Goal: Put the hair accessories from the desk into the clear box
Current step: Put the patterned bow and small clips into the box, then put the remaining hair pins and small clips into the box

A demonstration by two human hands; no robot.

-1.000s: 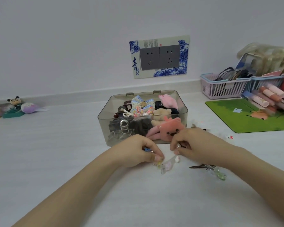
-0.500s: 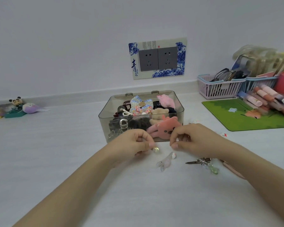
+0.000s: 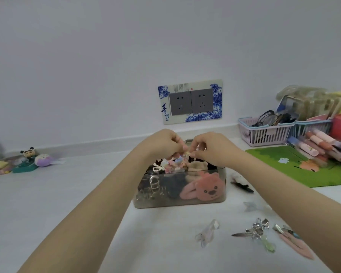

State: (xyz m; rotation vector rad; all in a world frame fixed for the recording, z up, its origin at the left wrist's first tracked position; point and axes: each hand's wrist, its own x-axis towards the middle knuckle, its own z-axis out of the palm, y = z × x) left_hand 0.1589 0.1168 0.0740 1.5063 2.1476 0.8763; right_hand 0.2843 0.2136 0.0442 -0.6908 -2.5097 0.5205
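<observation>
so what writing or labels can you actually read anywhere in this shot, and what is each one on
"青": large dark blue brush character at the left of the blue-and-white socket surround on the wall.
Smaller characters just below it: too small to read.
Fine vertical lines of text and a small red seal along the surround's top edge: too small to read.
Tubes by the green mat: print too blurred to read.
Nothing else readable.

1. The clear box has a smoky grey tint.
2. The plush face inside it is pink.
3. The socket plate is grey, framed in blue-and-white floral pattern.
4. The mat is green.
5. The long clip looks pale pink.
</observation>
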